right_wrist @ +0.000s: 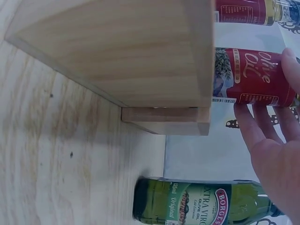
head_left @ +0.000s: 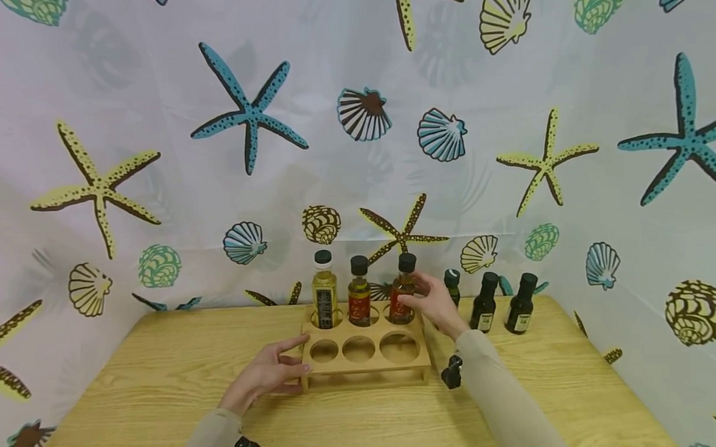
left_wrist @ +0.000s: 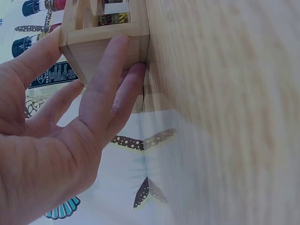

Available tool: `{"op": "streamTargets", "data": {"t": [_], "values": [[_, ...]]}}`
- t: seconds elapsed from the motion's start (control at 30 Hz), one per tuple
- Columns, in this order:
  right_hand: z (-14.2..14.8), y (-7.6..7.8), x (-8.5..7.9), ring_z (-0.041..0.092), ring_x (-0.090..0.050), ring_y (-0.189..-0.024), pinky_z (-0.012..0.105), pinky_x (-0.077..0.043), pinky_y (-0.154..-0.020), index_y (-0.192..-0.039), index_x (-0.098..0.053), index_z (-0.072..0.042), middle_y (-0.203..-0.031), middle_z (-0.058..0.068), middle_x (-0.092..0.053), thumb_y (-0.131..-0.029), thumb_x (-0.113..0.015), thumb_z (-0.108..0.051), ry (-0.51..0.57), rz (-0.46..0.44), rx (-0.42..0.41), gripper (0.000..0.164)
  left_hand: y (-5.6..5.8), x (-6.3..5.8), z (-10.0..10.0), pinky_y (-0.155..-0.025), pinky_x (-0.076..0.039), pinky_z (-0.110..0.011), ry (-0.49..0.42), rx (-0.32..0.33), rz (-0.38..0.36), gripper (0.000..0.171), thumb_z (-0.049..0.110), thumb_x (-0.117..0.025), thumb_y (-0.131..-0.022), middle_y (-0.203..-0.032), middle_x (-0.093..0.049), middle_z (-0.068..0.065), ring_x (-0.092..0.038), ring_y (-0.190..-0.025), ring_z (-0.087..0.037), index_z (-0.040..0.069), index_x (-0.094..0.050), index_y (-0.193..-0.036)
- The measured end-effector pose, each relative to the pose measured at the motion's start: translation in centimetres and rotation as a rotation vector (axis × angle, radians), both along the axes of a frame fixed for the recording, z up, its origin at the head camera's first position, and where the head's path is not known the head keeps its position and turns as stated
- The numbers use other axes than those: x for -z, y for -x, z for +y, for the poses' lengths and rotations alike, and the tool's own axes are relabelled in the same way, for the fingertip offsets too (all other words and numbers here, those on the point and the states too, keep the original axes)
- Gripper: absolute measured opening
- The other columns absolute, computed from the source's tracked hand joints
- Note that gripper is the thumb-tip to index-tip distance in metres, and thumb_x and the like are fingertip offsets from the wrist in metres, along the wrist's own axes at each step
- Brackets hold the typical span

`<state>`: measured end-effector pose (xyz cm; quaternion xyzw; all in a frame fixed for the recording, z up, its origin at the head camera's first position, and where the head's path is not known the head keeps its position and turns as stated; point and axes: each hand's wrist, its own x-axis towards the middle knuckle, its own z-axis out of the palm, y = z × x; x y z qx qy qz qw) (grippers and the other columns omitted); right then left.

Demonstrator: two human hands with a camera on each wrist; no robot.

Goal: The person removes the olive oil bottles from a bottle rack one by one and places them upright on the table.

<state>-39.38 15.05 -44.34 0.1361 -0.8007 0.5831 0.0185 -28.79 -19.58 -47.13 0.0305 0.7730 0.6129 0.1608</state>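
My right hand holds a small olive oil bottle with a red label and black cap, thumb on one side and fingers on the other. The bottle stands in the back right hole of a two-tier wooden bottle rack. In the right wrist view its label reads "Olive Oil". My left hand rests against the rack's left end, its fingers laid fairly straight along the end panel. A second red-label bottle fills the back middle hole, and a pale yellow oil bottle the back left one.
Right of the rack stand a green olive oil bottle, partly behind my right hand in the head view, and two dark bottles with black caps. The rack's three front holes hold nothing. A patterned curtain hangs behind the wooden table.
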Motion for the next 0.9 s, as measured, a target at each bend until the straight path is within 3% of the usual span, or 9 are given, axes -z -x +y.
{"op": "streamTargets", "data": {"t": [0.4,0.67,0.9], "values": [[0.6,-0.5,-1.6,0.036,-0.035,-0.143,0.052,-0.038,-0.113,-0.153,-0.034,-0.010,-0.158,0.014,-0.033,-0.090,-0.073,-0.022,0.036,0.007,0.016,0.075,0.2,0.3,0.0,-0.081,-0.060,-0.046,-0.006,-0.017,-0.013,0.074,0.014,-0.074,-0.088,-0.136,-0.045,-0.032,-0.065,-0.101,-0.024,0.016,-0.038,-0.152],[0.8,-0.9,-2.5,0.034,-0.034,-0.144,0.050,-0.037,-0.114,-0.152,-0.035,-0.010,-0.157,0.014,-0.034,-0.093,-0.070,-0.019,0.071,0.044,-0.023,0.069,0.2,0.2,0.1,-0.081,-0.060,-0.046,-0.007,-0.026,-0.015,0.073,0.012,-0.074,-0.088,-0.133,-0.048,-0.030,-0.066,-0.098,-0.023,0.016,-0.039,-0.152],[1.0,-1.2,-3.2,0.035,-0.033,-0.144,0.053,-0.037,-0.113,-0.155,-0.029,-0.010,-0.160,0.014,-0.029,-0.095,-0.067,-0.020,0.073,0.043,-0.005,0.072,0.2,0.2,0.1,-0.081,-0.060,-0.045,-0.012,-0.029,-0.014,0.072,0.012,-0.073,-0.089,-0.131,-0.049,-0.028,-0.066,-0.096,-0.023,0.017,-0.039,-0.152]]}}
